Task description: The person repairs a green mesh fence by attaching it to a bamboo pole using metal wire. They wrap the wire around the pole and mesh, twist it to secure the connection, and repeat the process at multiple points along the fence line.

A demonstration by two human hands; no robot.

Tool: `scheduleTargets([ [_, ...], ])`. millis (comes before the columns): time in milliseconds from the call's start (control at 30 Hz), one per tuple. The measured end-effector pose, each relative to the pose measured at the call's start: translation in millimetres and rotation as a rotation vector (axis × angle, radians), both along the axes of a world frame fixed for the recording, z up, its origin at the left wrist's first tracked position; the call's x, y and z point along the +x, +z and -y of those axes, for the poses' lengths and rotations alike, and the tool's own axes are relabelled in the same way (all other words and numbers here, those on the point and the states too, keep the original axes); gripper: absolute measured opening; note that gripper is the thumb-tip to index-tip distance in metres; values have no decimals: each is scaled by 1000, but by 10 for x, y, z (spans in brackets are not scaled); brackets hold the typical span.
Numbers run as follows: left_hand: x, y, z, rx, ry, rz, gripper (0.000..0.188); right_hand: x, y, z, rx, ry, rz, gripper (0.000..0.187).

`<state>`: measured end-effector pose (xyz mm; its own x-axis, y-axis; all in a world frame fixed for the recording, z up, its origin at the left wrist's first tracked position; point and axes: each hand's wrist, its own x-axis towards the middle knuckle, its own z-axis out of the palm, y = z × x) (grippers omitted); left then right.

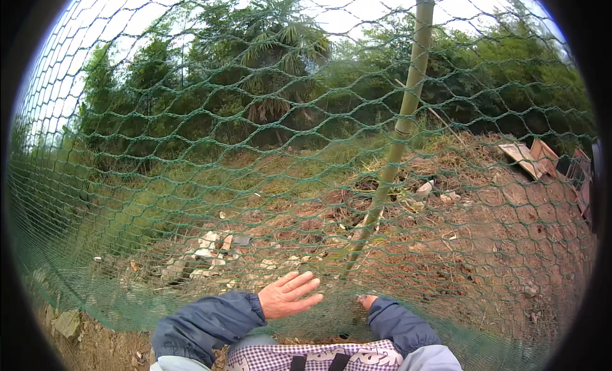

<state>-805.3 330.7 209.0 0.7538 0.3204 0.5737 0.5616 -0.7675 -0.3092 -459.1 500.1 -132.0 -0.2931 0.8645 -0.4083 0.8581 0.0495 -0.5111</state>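
Green netting (210, 157) with open meshes stretches across the whole view in front of me. My left hand (290, 296) is held out flat near the net, its fingers straight and slightly apart with nothing in them. Lower and to the right, my right hand (365, 300) shows only in part beyond its dark blue cuff. Its fingers look closed together close to the net, near the foot of the pole; a small dark bit shows at their tips, and what it is I cannot make out. A bamboo pole (395, 154) rises at a slant from between the hands to the top edge.
Behind the net lies a slope of bare soil and dry grass. Pale rubble (207, 251) is scattered at the left, and wooden boards (532, 157) lean on the slope at the right. A stone (65, 323) sits at the lower left. Trees (268, 58) stand behind.
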Motion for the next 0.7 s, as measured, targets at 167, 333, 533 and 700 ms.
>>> scheduleTargets([
  [167,475,-263,-973,-50,520,-247,56,-146,922,312,89,177,-3,29],
  [333,562,-426,-1335,-42,562,18,61,-490,2109,859,256,126,-121,35],
  [533,584,-486,-1242,32,555,162,55,-442,3612,1739,652,264,-283,28],
  [700,617,-544,-1224,62,484,256,59,-641,4247,1394,724,-154,-858,31],
])
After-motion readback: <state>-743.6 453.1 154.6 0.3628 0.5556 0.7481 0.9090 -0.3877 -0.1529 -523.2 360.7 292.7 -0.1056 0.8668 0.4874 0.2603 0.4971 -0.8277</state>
